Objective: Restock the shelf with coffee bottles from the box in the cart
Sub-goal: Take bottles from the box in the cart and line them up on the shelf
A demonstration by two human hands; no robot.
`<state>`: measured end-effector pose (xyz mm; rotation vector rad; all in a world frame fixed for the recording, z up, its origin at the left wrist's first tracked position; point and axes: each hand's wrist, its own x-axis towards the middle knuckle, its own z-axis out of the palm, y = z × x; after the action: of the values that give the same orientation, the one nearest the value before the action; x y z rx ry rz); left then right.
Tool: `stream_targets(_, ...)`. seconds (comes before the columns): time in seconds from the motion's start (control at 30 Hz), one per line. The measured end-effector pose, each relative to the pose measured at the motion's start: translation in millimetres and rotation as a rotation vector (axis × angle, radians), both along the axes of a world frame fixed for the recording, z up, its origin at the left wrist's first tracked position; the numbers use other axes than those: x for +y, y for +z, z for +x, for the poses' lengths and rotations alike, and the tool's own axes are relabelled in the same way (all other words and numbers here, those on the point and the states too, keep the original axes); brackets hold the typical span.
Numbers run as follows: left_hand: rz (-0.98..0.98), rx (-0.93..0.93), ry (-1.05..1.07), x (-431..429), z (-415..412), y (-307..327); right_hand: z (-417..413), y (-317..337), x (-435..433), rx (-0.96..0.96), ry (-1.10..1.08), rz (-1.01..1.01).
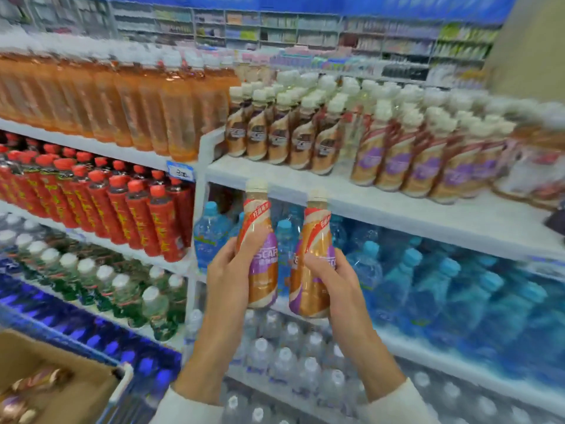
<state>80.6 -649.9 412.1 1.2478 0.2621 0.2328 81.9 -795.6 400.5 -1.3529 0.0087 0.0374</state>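
My left hand (227, 272) grips one coffee bottle (262, 280), gold and purple with a cream cap, held upright. My right hand (331, 280) grips a second coffee bottle (308, 289) of the same kind beside it. Both bottles hang in front of the white shelf (305, 185), just below its front edge. On that shelf stand rows of coffee bottles: brown-labelled ones (275, 139) at left and purple-labelled ones (425, 166) at right. The cardboard box (61, 365) sits at the bottom left in the cart (122, 384), with more coffee bottles (36, 381) lying inside.
Orange drink bottles (122, 102) fill the upper left shelf, red-capped bottles (107, 200) the one below. Blue water bottles (428, 283) and clear water bottles (290, 362) fill the lower shelves. The coffee shelf has a bare strip along its front edge.
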Motion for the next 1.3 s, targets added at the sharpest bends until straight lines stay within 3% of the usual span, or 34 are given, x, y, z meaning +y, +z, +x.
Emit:
stream_targets(0.23, 0.005, -0.029, -0.152, -140.5, 45.4, 9.5, 32.9, 10.9, -145.2, -0.040, -0.178, -0.036)
stream_targets(0.5, 0.029, -0.032, -0.284, -226.7, 84.5, 18.1, 55.5, 17.3, -237.2, -0.035, -0.281, -0.118)
stream_targets(0.9, 0.185, -0.313, -0.400, -259.0, 148.1, 50.7, 112.7, 55.2, -264.4, -0.240, -0.374, -0.203)
stream_targets(1.3, 0.294, -0.338, -0.435, -256.9, 176.8, 24.2, 139.2, 31.5, -259.1, -0.270, -0.379, -0.222)
